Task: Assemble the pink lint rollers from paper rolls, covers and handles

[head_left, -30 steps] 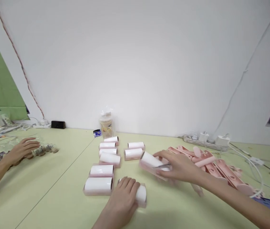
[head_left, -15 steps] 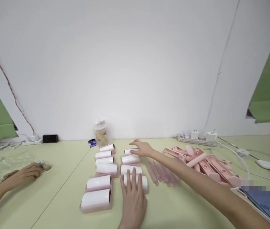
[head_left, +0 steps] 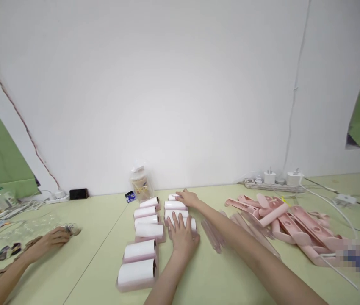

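Two columns of white sticky-paper rolls lie on the pale green table, each in a see-through pinkish plastic cover. My left hand (head_left: 183, 235) rests with spread fingers on the nearest roll (head_left: 193, 225) of the right column. At the far end of that column, my right hand (head_left: 188, 198) reaches over the last roll (head_left: 173, 197), fingers stretched along it. Between the hands sit more wrapped rolls (head_left: 175, 205). The left column (head_left: 140, 250) stands untouched beside them. Under and beside my right forearm lie flat clear pinkish plastic pieces (head_left: 211, 237).
Pink plastic handles (head_left: 294, 224) are heaped on the right, before a power strip (head_left: 273, 185) with chargers and cables. Against the wall stand a bagged cup (head_left: 140, 184), a blue packet (head_left: 130, 196) and a black phone (head_left: 78, 193). At left, another person's hand (head_left: 56, 238) touches small objects.
My left hand has pushed the near rolls of the right column away from me, so that column is tighter. My right hand has lowered onto the far roll. The view has shifted slightly.
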Available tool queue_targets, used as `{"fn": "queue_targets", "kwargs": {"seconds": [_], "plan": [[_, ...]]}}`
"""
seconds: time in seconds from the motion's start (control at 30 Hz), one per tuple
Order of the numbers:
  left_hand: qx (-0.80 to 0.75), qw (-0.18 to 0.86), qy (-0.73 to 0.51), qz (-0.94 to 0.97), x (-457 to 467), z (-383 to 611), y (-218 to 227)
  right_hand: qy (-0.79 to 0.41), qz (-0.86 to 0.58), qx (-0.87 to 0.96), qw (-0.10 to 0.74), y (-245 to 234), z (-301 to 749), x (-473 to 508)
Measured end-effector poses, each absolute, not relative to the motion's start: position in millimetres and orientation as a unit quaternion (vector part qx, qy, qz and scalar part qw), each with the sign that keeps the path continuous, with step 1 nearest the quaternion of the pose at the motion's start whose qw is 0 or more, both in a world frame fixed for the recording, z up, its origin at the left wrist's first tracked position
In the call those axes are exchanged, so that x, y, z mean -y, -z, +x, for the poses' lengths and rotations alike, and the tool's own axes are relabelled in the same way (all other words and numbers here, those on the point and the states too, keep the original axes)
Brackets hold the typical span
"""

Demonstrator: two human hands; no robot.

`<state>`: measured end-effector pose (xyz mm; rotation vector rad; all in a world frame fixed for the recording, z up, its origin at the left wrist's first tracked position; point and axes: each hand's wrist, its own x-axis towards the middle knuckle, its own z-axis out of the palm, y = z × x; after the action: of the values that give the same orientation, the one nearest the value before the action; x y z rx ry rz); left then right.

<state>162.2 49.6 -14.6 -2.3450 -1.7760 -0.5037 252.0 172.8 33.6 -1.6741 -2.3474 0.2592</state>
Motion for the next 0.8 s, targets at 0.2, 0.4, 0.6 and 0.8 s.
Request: {"fn": "queue_targets", "kwargs": {"seconds": [0.2, 0.4, 0.6, 0.8], "plan": [[0.538, 0.107, 0.250, -0.798, -8, 132, -6, -0.037, -0.519, 0.840, 0.157, -49, 230, -146], [0.668, 0.072, 0.284, -0.684, 24, 24, -28, -0.032, -0.329, 0.940, 0.087, -57, 206, -99], [0.677, -0.213, 0.329, -0.623, 38, -26, 0, -0.003, -0.335, 0.940, 0.058, -53, 177, -79], [0.644, -0.263, 0.313, -0.646, 46, -33, 9, -0.030, -0.365, 0.927, 0.077, -64, 174, -71]]}}
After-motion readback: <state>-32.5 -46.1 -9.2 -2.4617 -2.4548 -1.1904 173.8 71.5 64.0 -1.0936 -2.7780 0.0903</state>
